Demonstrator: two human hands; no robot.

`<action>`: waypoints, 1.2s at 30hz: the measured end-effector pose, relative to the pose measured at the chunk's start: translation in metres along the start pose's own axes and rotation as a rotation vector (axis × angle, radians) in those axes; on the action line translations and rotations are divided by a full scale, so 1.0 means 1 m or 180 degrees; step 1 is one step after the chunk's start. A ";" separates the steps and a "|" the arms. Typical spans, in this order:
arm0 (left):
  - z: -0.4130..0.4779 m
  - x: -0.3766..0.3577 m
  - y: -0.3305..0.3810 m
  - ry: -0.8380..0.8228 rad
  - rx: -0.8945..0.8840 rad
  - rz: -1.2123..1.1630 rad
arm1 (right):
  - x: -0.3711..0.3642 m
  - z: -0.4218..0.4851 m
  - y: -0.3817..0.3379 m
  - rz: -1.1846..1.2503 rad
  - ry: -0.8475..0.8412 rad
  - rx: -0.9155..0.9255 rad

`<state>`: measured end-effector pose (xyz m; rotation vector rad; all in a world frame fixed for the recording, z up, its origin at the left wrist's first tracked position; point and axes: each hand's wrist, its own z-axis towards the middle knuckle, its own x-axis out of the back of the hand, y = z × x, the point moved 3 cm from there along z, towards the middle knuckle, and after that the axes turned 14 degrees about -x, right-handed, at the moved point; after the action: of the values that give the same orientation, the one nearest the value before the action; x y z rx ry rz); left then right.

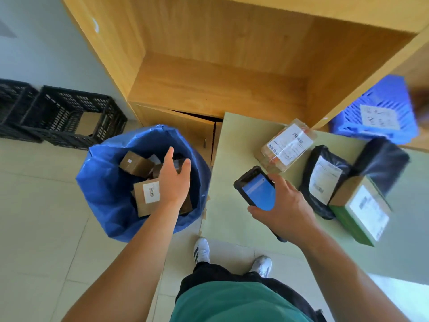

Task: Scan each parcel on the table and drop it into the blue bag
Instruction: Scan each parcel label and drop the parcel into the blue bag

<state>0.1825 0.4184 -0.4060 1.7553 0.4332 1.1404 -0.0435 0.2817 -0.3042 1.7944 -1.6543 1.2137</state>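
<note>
Head view: left hand hovers with fingers loosely apart over the blue bag, several boxes already inside, right hand has its fingers clamped on the scanner, and at least four parcels wait on the bench, so roughly halfway, I'd judge.

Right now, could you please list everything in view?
blue bag: one, blue, floor left of table
boxes in the bag: at least three, brown
clear-wrapped parcel: one, white label, table's far side
black parcels: two, black, on the table
green box: one, green, brown top, table's right
table: one, pale green, right
black crates: two, black, floor far left
blue crate: one, blue, far right
shelf unit: one, wooden, ahead
scanner: one, black, in right hand
shoes: two, white, floor
left hand: one, open above the blue bag
right hand: one, grips the scanner
</note>
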 end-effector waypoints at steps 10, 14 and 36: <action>-0.026 -0.131 0.093 -0.1055 -0.1142 0.0292 | 0.047 0.014 0.112 0.0432 0.0257 -0.0469; -0.053 -0.196 0.135 -0.1542 -0.1678 0.0248 | 0.064 0.016 0.171 0.0648 0.0361 -0.0760; -0.145 -0.424 0.161 -0.2361 -0.1208 0.0950 | 0.077 0.011 0.389 0.0898 0.0411 -0.1543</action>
<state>-0.1826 0.1189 -0.4662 1.7785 -0.4752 0.6271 -0.4144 0.1468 -0.3457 1.1983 -1.9624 0.9043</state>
